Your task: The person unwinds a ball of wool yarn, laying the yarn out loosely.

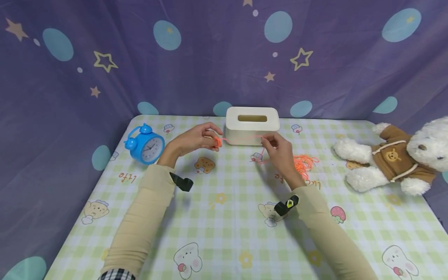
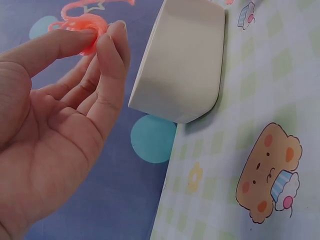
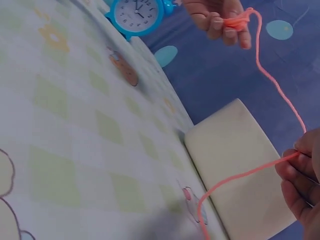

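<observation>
My left hand pinches a small wound bundle of orange yarn between thumb and fingers, raised above the table. From that bundle a single strand runs across to my right hand, which pinches it between thumb and fingertips. Past the right fingers the strand drops toward the table. A loose heap of the same orange yarn lies on the cloth beside the right wrist, partly covered by it. Both hands are in front of a cream tissue box with a slot in its top.
A blue alarm clock stands at the back left, close to the left forearm. On the right lies a white teddy bear in a brown hoodie. A green checked cloth covers the table; a purple curtain hangs behind it.
</observation>
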